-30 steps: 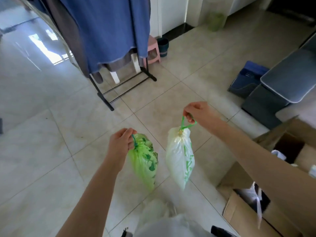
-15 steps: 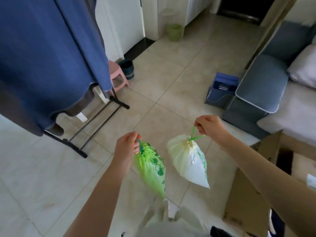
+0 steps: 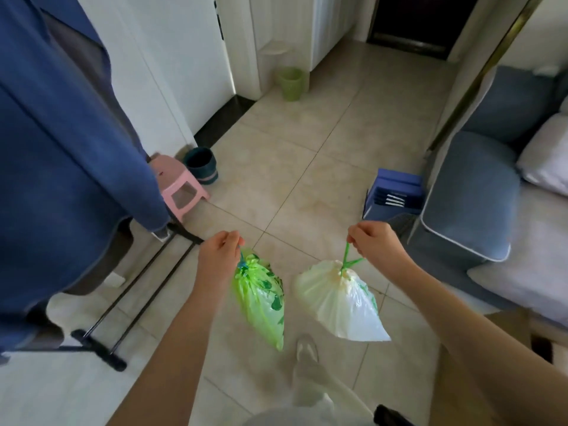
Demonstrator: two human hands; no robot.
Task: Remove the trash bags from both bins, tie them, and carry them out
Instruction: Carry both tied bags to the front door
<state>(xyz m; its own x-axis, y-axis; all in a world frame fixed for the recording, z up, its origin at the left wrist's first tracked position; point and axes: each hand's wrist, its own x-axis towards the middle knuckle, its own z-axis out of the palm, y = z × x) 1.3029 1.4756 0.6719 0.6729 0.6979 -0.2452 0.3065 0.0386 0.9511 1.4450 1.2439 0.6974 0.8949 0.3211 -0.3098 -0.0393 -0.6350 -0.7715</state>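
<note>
The left hand (image 3: 219, 256) pinches the drawstring of the green bag (image 3: 259, 298), which hangs just below it, long axis running down toward 5 o'clock; the right hand (image 3: 376, 242) grips the green tie of the white bag (image 3: 339, 301), hanging likewise toward 5 o'clock; the bags are near each other but apart, both clear of the floor (image 3: 307, 167); the dark doorway (image 3: 421, 23) lies at 12 o'clock, well ahead of both hands, nearer the right hand's line; carrying out looks to be the step in hand.
</note>
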